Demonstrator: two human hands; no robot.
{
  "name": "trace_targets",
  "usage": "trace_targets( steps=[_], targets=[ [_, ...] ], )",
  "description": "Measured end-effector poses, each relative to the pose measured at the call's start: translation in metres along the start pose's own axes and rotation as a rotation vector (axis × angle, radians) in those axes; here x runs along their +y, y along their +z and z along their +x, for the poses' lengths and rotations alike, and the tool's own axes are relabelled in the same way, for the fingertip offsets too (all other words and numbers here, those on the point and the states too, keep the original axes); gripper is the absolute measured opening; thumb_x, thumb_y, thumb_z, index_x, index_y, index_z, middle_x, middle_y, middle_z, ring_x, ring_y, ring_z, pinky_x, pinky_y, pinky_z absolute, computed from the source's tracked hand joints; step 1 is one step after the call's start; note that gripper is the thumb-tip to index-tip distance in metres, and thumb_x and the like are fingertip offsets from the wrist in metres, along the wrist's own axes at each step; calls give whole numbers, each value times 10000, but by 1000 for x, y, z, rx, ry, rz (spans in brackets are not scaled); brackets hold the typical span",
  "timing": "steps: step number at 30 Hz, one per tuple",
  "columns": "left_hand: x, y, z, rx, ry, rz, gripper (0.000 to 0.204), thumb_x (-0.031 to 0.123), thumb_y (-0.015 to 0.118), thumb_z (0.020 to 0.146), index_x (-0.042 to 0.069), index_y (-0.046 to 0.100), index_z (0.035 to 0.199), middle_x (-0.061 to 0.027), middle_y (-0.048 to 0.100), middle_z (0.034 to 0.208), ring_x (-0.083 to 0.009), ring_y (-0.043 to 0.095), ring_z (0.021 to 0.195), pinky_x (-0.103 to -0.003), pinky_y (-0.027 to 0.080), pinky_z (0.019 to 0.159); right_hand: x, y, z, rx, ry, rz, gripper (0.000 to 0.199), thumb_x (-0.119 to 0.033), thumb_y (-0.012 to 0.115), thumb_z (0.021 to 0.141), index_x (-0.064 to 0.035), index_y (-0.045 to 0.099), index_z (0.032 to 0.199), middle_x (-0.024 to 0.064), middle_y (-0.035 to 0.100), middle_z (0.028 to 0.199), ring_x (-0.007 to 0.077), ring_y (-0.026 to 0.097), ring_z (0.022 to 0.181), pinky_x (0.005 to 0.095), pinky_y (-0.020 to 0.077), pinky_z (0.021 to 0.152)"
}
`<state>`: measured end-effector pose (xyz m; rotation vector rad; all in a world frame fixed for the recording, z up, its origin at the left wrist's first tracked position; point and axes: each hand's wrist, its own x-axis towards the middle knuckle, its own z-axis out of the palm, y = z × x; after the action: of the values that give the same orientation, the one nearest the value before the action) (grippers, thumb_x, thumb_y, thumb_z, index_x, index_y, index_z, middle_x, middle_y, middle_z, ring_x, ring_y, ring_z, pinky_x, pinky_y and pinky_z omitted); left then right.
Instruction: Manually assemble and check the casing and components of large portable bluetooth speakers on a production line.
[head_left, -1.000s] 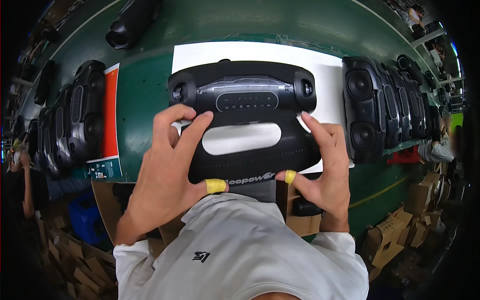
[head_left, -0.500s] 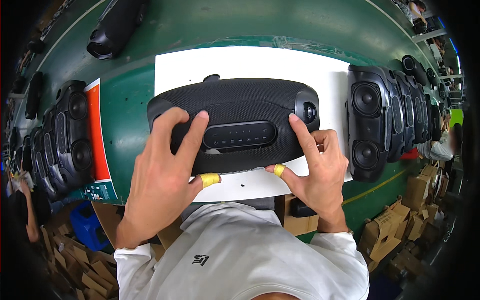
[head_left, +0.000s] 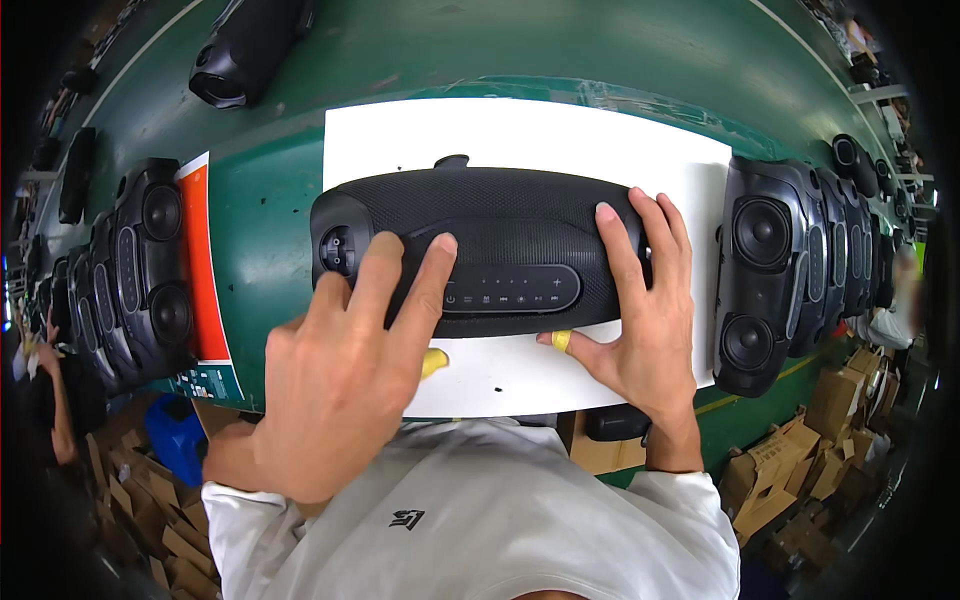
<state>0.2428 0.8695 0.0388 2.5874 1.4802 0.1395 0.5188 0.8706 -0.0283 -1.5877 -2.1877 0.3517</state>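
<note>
A black portable speaker (head_left: 520, 235) with a mesh fabric cover lies lengthwise on a white sheet. Its long control panel (head_left: 515, 290) shows through an opening in the fabric, and a crease runs above it. My left hand (head_left: 350, 380) presses fingertips on the cover left of the panel, its yellow-wrapped thumb down by the near edge. Around the right end, my right hand (head_left: 645, 330) has its fingers over the top and its thumb, also wrapped in yellow, at the near edge. That hand hides most of the right end; the left end cap shows.
Bare speaker bodies with round drivers (head_left: 760, 232) stand in a row at the right, and more (head_left: 160, 215) at the left beside an orange-edged board (head_left: 203, 270). Another speaker (head_left: 245, 55) lies at the far left. Cardboard boxes (head_left: 775, 460) and a blue stool (head_left: 175, 440) are below.
My right hand has moved up and around the right end of the speaker. My left fingers have shifted, uncovering the left end cap. The fabric opening now sits closer around the panel's lower edge.
</note>
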Motion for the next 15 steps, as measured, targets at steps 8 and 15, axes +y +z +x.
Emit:
trace_targets(
  steps=[8,15],
  targets=[
    [-1,-29,32,-112,81,398,632,367,873,722,96,789,1287,-101,716,1082,-227,589,717,-352,499,551,6,0,5,51,-106,-100,1086,-289,1038,557,-144,612,1546,281,487,1572,580,488,1403,618,513,982],
    [-12,48,131,-8,161,-91,259,206,635,1033,-31,735,1056,-225,739,878,-426,718,831,-490,557,727,13,-1,9,60,-175,-178,1085,-333,1008,546,-100,621,1533,317,494,1559,597,522,1333,599,503,945]
  ],
)
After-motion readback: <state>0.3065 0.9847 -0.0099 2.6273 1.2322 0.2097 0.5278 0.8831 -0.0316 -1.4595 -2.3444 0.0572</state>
